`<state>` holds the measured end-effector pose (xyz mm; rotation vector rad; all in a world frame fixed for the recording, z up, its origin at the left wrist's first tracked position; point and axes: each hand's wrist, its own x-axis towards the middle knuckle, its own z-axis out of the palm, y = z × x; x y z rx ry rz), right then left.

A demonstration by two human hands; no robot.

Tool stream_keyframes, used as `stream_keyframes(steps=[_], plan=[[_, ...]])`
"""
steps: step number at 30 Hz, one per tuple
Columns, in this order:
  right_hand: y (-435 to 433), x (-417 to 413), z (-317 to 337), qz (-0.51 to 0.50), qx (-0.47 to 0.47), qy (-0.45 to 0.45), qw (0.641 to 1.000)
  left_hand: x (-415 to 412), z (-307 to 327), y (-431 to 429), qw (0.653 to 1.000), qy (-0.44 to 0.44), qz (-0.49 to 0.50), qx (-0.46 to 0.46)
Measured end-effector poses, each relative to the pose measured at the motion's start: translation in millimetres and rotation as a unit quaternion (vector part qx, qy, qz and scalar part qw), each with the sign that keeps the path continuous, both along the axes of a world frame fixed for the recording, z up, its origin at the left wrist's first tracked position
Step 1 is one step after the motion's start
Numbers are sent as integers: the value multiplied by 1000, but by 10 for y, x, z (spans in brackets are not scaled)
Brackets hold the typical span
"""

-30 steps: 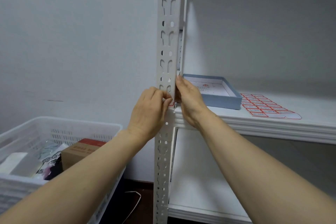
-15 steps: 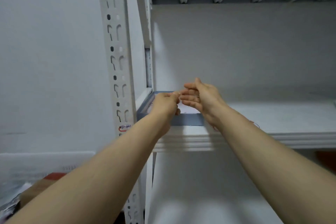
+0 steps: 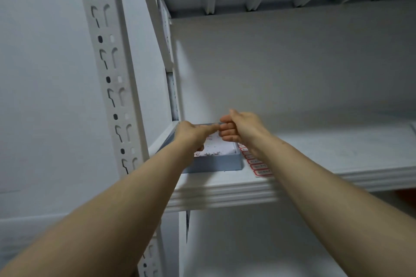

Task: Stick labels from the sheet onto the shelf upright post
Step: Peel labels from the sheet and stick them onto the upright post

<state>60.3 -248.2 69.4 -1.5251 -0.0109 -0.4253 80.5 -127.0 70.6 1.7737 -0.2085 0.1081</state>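
Left hand: forefinger out, touching the right knuckles; grip unclear.
Right hand: fingers curled; contents unseen.
Label sheet: on shelf, beside blue tray.
Risk: a peeled label may fold onto itself before reaching the upright post.

Dim, cool, soft-focus wide-angle view, edges bowed, shadow beneath the shelf.

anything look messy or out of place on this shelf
Only small reddish scraps scattered inside the blue tray, like label offcuts. The sheet beside it is mostly hidden by the right arm; nothing else stands out.
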Motion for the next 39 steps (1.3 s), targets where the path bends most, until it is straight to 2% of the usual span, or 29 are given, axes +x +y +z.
stream_keyframes(steps=[4, 10, 15, 19, 22, 26, 28, 29, 31, 33, 35, 37, 39], plan=[[-8, 35, -24, -9, -31, -4, 999, 15, -7, 44, 996, -64, 3, 57], [-45, 26, -63, -29, -102, -8, 994, 51, 28, 16, 993, -57, 19, 102], [-42, 27, -95, -74, -169, -25, 982, 43, 9, 58, 983, -106, 58, 140], [-18, -15, -97, -127, -262, -23, 956, -1, 22, 46, 967, -123, 88, 204], [20, -75, -90, -168, -337, -13, 926, 11, -35, 58, 964, -133, 80, 217], [67, -125, -86, -153, -378, -14, 913, -65, -53, 99, 953, -165, 68, 246], [113, -146, -83, -146, -427, -1, 893, -143, -53, 118, 947, -168, 77, 262], [146, -162, -87, -142, -444, -4, 885, -191, -63, 140, 946, -183, 75, 259], [221, -193, -105, -138, -440, -44, 886, -293, -120, 217, 930, -270, 69, 239], [317, -275, -133, -151, -408, -88, 896, -425, -248, 362, 902, -382, 83, 181], [432, -380, -195, -157, -366, -131, 908, -548, -421, 539, 876, -456, 128, 90], [584, -491, -264, -140, -316, -151, 926, -632, -579, 739, 879, -443, 178, 2], [769, -565, -354, -105, -289, -146, 940, -640, -682, 934, 908, -356, 206, -77]])
